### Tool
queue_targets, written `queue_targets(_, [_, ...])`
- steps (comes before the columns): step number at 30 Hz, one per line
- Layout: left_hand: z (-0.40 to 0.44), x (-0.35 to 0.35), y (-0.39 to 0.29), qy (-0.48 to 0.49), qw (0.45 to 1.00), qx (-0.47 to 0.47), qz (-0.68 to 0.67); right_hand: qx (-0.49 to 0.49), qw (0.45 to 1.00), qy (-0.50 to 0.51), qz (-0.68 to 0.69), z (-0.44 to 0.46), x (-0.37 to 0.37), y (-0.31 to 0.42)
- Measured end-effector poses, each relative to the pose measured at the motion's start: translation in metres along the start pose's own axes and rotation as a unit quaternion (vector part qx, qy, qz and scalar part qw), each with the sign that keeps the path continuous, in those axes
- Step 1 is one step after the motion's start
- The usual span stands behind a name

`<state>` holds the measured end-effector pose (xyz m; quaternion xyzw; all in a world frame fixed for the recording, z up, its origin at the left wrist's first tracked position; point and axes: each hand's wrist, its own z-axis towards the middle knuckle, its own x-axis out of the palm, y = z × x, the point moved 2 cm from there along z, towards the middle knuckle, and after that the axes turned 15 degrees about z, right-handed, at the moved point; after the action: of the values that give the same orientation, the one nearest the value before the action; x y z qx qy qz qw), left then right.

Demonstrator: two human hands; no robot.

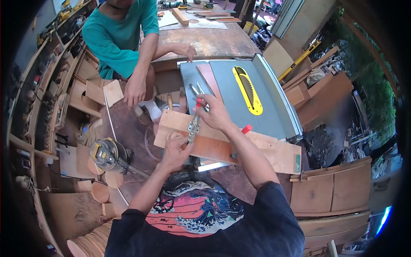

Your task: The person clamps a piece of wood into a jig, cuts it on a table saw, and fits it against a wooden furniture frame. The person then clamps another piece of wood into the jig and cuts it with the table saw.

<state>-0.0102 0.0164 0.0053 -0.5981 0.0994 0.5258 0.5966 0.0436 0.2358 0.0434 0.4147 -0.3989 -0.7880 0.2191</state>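
A metal toggle clamp (194, 126) with a red grip is held upright over a plywood board. My right hand (215, 113) has its fingers closed around the clamp's upper end, by the red grip. My left hand (174, 150) pinches the clamp's lower end, just above the board's near edge. The plywood board (274, 153) carries a reddish-brown wood strip (212, 147) along it. A second red grip (247, 129) stands up from the board, partly behind my right forearm. Slim silver metal pieces (197, 88) show just beyond my right hand; their kind is unclear.
Beyond the board is a grey table saw (224, 85) with a yellow blade insert (248, 91). A co-worker in a teal shirt (120, 43) sits at the left, hands near the saw. A shop vacuum (107, 155) stands on the floor. Shelves line the left wall.
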Motion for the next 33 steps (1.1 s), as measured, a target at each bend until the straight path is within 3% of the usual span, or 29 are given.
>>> queue_targets(2, [0.003, -0.009, 0.009, 0.010, 1.000, -0.019, -0.003, 0.021, 0.999, -0.025, 0.019, 0.013, 0.018, -0.012])
queue_targets(3, [0.016, 0.013, -0.011, 0.003, 0.998, -0.042, -0.051, 0.031, 0.999, -0.027, 0.004, 0.011, -0.010, -0.021])
queue_targets(8, [0.053, -0.004, -0.028, 0.069, 0.957, -0.183, -0.215, 0.098, 0.995, -0.027, 0.023, 0.013, -0.001, -0.031])
queue_targets(11, [0.066, -0.014, -0.036, 0.099, 0.958, -0.204, -0.178, 0.097, 0.993, -0.044, 0.041, 0.015, 0.001, -0.035])
queue_targets(14, [0.058, -0.003, -0.031, 0.047, 0.905, -0.238, -0.350, 0.075, 0.992, -0.100, 0.019, 0.009, -0.001, -0.031])
queue_targets(17, [0.053, 0.002, -0.023, 0.062, 0.858, -0.274, -0.430, 0.068, 0.986, -0.068, 0.139, -0.003, -0.010, -0.018])
queue_targets(20, [0.054, -0.003, -0.028, 0.068, 0.857, -0.278, -0.428, 0.087, 0.958, 0.087, 0.260, -0.012, -0.015, 0.003])
queue_targets(23, [0.056, 0.001, -0.027, 0.074, 0.828, -0.295, -0.472, 0.135, 0.920, 0.144, 0.339, -0.011, -0.025, 0.011])
queue_targets(26, [0.056, 0.005, -0.022, 0.074, 0.802, -0.308, -0.507, 0.118, 0.900, 0.151, 0.392, -0.015, -0.017, -0.001])
queue_targets(32, [0.057, 0.006, -0.025, 0.079, 0.771, -0.305, -0.554, -0.004, 0.946, 0.158, 0.284, -0.023, -0.032, 0.012])
queue_targets(33, [0.057, 0.005, -0.027, 0.068, 0.787, -0.305, -0.533, -0.019, 0.949, 0.147, 0.278, -0.023, -0.031, 0.008])
